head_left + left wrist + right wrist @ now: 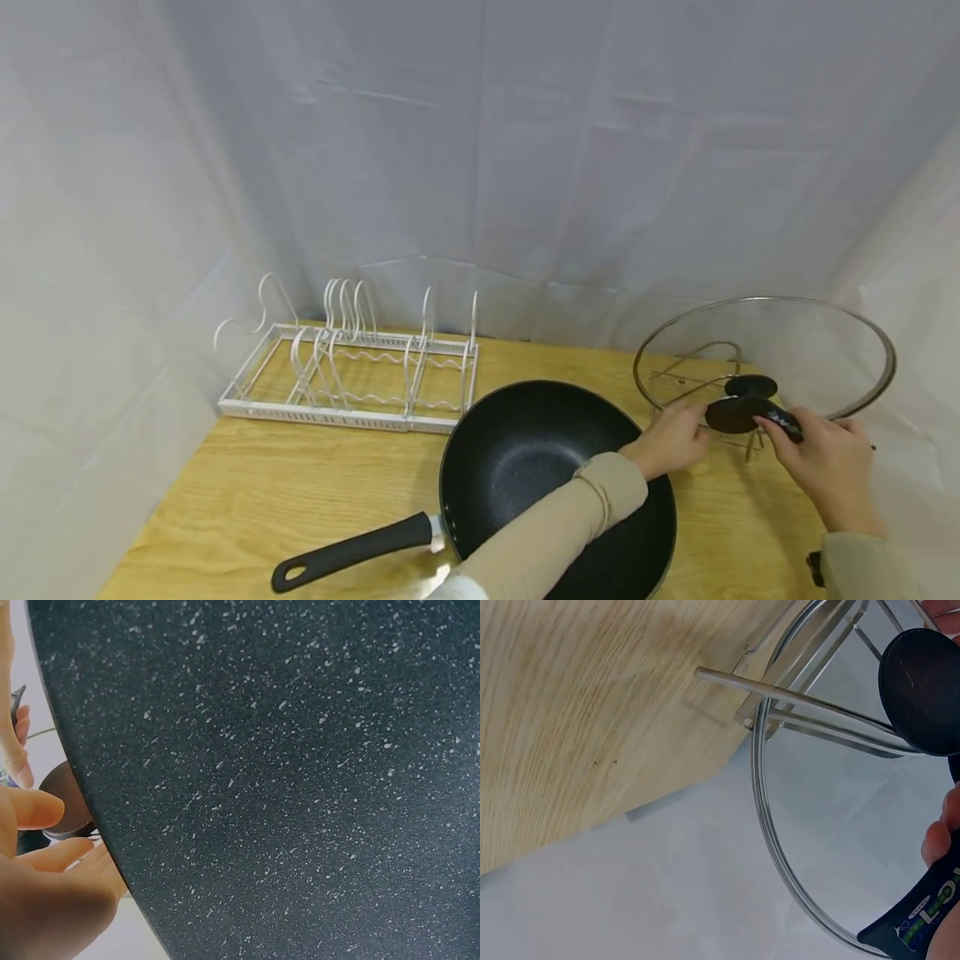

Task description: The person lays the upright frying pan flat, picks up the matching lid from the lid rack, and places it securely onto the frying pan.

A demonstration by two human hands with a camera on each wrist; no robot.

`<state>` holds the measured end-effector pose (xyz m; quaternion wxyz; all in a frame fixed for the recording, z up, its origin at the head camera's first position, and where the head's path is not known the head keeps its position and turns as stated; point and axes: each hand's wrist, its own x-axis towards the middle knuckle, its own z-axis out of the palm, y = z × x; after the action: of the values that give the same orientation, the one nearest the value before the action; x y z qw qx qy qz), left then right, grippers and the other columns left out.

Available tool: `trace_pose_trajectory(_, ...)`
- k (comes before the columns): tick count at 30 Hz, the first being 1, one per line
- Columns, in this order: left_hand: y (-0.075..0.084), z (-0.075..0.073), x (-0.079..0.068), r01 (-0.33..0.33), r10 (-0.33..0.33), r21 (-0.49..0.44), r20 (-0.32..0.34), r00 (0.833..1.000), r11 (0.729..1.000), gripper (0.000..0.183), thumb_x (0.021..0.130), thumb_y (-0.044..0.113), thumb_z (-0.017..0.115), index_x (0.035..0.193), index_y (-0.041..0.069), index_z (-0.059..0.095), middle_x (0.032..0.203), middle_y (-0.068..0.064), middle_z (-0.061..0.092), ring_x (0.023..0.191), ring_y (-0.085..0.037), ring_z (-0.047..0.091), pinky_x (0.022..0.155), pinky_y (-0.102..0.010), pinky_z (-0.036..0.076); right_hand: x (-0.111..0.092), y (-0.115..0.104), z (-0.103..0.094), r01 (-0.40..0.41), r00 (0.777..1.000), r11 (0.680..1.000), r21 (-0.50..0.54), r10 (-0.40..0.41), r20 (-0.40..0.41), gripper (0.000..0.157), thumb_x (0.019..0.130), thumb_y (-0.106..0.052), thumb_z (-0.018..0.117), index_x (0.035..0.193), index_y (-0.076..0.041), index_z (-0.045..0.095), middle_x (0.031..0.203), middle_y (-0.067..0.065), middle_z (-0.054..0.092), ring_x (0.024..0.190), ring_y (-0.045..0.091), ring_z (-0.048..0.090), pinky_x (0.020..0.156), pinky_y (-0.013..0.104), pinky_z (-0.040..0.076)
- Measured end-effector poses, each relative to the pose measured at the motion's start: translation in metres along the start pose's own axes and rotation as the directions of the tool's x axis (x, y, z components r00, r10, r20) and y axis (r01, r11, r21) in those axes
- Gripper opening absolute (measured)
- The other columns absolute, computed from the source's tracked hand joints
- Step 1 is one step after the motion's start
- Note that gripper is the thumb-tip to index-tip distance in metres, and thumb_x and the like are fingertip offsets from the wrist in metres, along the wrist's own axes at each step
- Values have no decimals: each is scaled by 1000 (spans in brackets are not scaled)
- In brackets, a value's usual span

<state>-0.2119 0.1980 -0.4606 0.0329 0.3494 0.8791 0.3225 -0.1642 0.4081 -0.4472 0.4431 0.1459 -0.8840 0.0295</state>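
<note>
At the right of the head view, a large glass lid (890, 367) with a metal rim leans upright in a wire lid stand (802, 700). My right hand (828, 467) grips the lid's black handle (778, 419), which bears a printed label and joins a round dark disc (731, 415). My left hand (670, 440) reaches across the black wok (525, 467), with its fingers curled at the front of the stand, close to the disc. Its exact hold is partly hidden. The wok's speckled inside fills most of the left wrist view.
A white wire dish rack (322, 414) stands at the back left of the wooden table (337, 475). The wok's long handle (352, 552) points toward the front left. Pale sheeting (525, 167) hangs behind and at both sides.
</note>
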Motion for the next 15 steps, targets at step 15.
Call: trace_pose_trajectory(15, 0, 2, -1, 15, -13, -34, 43, 999, 999, 46, 95, 24, 47, 139, 12, 42, 142, 3, 41, 132, -9, 36, 101, -19, 36, 8, -4, -8, -81, 989, 996, 34, 84, -123, 68, 90, -58, 48, 70, 6, 56, 54, 22, 56, 41, 36, 47, 63, 54, 27)
